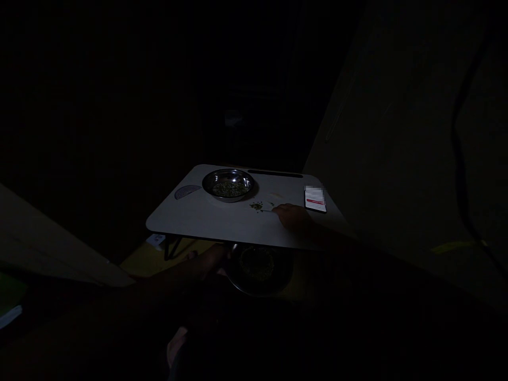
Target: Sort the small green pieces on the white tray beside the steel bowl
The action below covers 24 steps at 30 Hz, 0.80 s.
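At four o'clock, the right hand (pixel 291 216) hides part of a slim tool (pixel 269 211). Green bits (pixel 257 206) near centre, toward six o'clock, are too small to identify.

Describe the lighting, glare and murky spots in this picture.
Head view: very dim overall, the table pale against near-black surroundings; head view: glints inside the upper bowl; head view: phone screen brightest, partly pixelated; head view: left hand and lower bowl sunk in shadow, details hard to tell.

The head view looks forward and down across the white table (pixel 206 222) from close behind and above its near edge
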Each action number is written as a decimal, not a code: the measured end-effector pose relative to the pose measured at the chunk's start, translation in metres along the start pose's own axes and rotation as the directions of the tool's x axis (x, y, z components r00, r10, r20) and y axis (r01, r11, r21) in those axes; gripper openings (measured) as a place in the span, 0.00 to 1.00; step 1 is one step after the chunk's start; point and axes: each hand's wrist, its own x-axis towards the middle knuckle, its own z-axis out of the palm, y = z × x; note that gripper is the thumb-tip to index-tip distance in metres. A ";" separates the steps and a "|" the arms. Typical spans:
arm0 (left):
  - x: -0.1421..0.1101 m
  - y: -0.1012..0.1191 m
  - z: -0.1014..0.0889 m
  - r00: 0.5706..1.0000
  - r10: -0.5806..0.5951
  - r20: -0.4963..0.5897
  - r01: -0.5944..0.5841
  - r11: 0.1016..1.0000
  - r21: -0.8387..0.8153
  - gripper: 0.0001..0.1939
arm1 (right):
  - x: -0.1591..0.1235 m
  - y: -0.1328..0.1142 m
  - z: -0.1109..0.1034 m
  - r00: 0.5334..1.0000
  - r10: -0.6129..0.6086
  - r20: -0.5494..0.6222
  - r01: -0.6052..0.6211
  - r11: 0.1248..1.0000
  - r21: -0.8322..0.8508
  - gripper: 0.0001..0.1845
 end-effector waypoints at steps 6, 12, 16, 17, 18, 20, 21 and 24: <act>0.000 0.000 0.000 1.000 0.020 0.018 -0.020 1.000 -0.002 0.05 | 0.001 -0.003 -0.003 1.000 0.004 0.007 -0.004 1.000 0.009 0.19; -0.008 0.008 0.003 0.999 -0.009 0.031 0.009 1.000 -0.002 0.04 | 0.007 -0.009 -0.007 0.999 0.023 0.047 -0.023 1.000 -0.005 0.19; -0.013 0.007 0.003 0.999 -0.012 0.035 0.013 1.000 -0.008 0.05 | 0.003 -0.010 -0.010 0.999 0.020 0.039 -0.020 1.000 -0.012 0.19; -0.012 0.006 0.002 1.000 -0.004 0.027 0.004 1.000 -0.011 0.05 | 0.002 -0.009 -0.010 0.999 0.020 0.033 -0.020 1.000 -0.011 0.19; -0.012 0.005 0.002 1.000 0.005 0.022 -0.005 1.000 -0.015 0.05 | 0.001 -0.009 -0.010 0.999 0.020 0.028 -0.020 1.000 -0.008 0.19; -0.009 0.003 0.001 1.000 0.006 0.023 -0.006 1.000 -0.010 0.06 | -0.001 -0.007 -0.009 0.999 0.027 0.025 -0.027 1.000 -0.002 0.18; -0.007 0.003 0.001 1.000 0.000 0.026 0.001 1.000 -0.006 0.06 | -0.001 -0.007 -0.008 0.999 0.032 0.025 -0.032 0.999 -0.001 0.18; -0.002 0.002 0.000 0.999 -0.015 0.030 0.015 1.000 -0.004 0.06 | 0.001 -0.006 -0.005 0.999 0.047 0.025 -0.047 0.999 -0.006 0.18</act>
